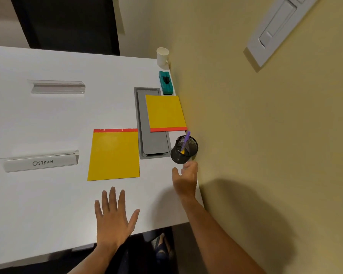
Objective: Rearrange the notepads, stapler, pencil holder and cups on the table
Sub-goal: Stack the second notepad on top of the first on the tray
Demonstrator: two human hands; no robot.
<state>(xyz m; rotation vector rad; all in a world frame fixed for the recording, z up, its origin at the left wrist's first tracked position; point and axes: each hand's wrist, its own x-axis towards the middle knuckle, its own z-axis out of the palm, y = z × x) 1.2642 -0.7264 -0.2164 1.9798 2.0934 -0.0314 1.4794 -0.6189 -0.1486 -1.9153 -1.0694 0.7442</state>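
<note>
White table abuts a yellow wall; left hand lies flat, right hand relaxed, both empty.

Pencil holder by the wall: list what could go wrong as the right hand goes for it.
1. The pencil holder looks tilted, with only the right hand's fingers near its base; a nudge could tip it.
2. The purple pen stands loose inside and may spill out.
3. The upper notepad lies just behind, overhanging the grey tray; a swept holder could shove it.
</note>
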